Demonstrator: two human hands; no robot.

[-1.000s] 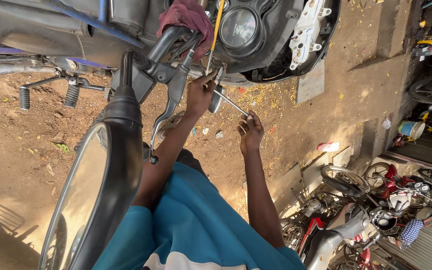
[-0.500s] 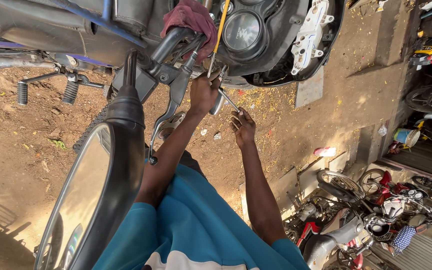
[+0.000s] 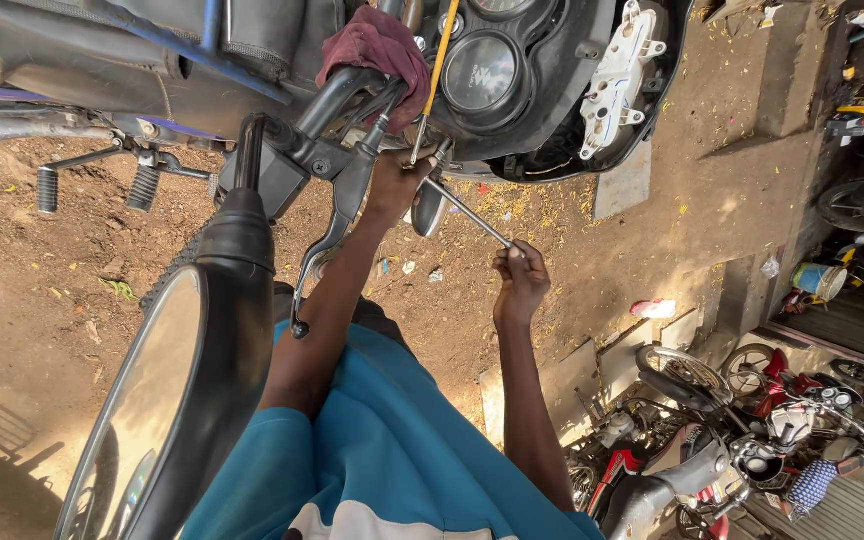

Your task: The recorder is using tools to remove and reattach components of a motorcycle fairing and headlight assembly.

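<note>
My left hand (image 3: 395,186) reaches up under the motorcycle's handlebar (image 3: 327,100) and grips a chrome part (image 3: 426,208) beside the brake lever (image 3: 337,215). A long thin metal tool shaft (image 3: 467,212) is held at its lower end by my right hand (image 3: 520,285). The shaft's far tip runs up to the spot by my left hand, below the round gauges (image 3: 479,70). A dark red rag (image 3: 380,47) is draped over the handlebar. A yellow cable (image 3: 441,45) hangs past the gauges.
A black rear-view mirror (image 3: 167,400) fills the lower left. Footpegs (image 3: 92,187) stick out over brown dirt ground. A white plastic headlight bracket (image 3: 627,70) sits at upper right. Parked motorcycles (image 3: 742,440) crowd the lower right, with a small bucket (image 3: 814,280) nearby.
My right hand has slid a little down and to the right along with the tool shaft. My left hand stays at the same spot under the handlebar.
</note>
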